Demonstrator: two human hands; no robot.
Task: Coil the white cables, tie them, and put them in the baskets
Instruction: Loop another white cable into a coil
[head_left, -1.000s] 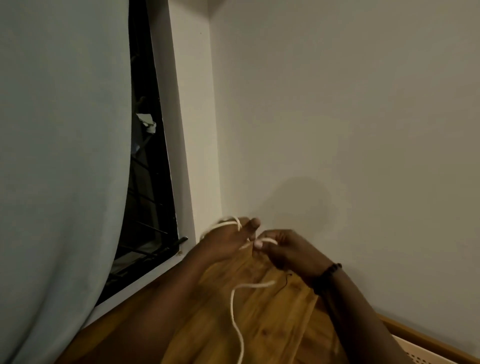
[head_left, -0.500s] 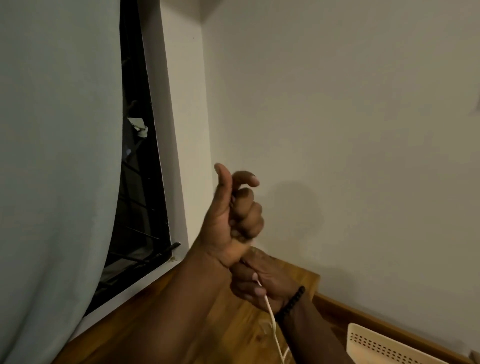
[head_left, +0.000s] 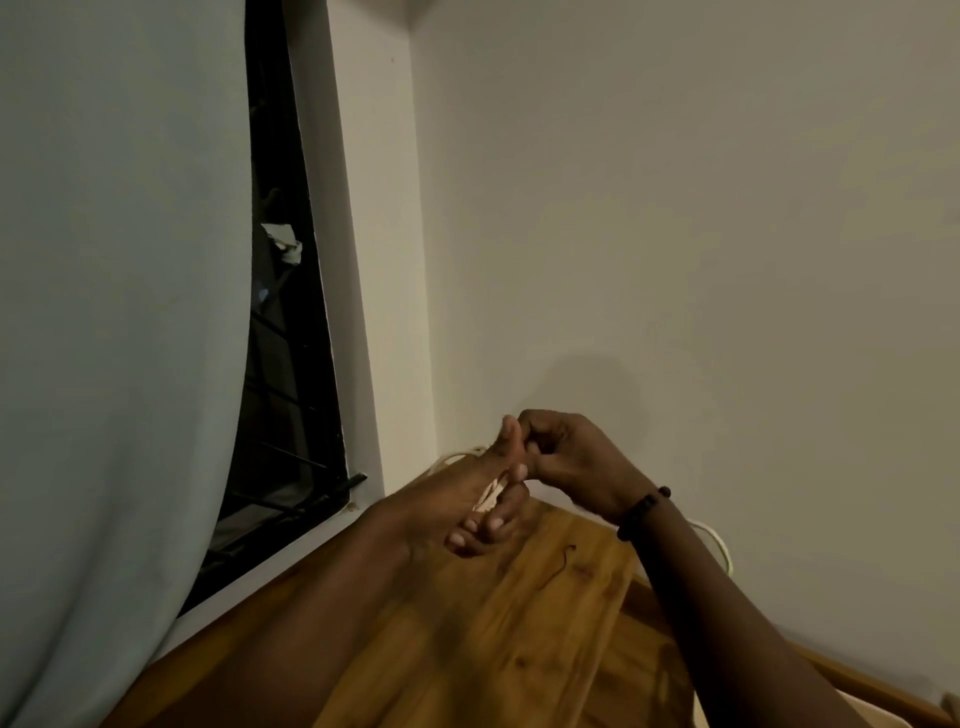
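My left hand (head_left: 467, 499) is held over the far corner of the wooden table (head_left: 519, 623), with loops of the white cable (head_left: 488, 499) wound around its palm and fingers. A strand of the same cable arcs behind this hand near the wall. My right hand (head_left: 576, 462), with a dark bead bracelet on the wrist, is closed and touches the left thumb; it pinches the cable there. Another length of the cable (head_left: 719, 545) curves out behind the right forearm. No basket can be made out clearly.
A pale curtain (head_left: 119, 312) hangs at the left beside a dark barred window (head_left: 291, 415). A plain wall (head_left: 675, 260) runs close behind the hands. A thin dark thread (head_left: 563, 561) lies on the table. A pale edge shows at the bottom right corner.
My left hand has come down from its raised fist to the table corner. My right hand has risen from under it to the left thumb. The cable now shows wound on the left hand.
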